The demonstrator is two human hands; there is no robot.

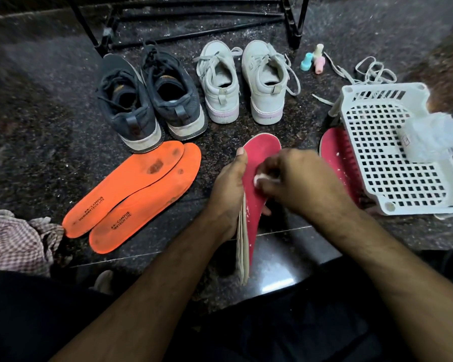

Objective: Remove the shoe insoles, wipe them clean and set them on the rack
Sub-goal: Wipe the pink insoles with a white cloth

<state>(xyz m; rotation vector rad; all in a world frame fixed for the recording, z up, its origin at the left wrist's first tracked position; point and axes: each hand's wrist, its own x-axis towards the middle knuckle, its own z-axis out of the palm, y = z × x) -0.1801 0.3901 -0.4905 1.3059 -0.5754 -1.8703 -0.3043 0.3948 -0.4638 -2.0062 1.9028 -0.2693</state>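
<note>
Pink insole wiped in the hands above the dark floor.

The right hand (296, 178) pinches a small white wipe (259, 179) against the pink insole (256, 163), which the left hand (230, 186) grips along its edge, thumb up by the toe, holding it tilted on its side. Just right, a second pink insole (330, 152) lies partly under a white perforated basket (392, 152). To the left two orange insoles (131, 194) lie overlapping on the floor (37, 126). Beyond them stand dark shoes (147, 105) and white shoes (241, 84), with the black rack (194, 22) at the far edge.
</note>
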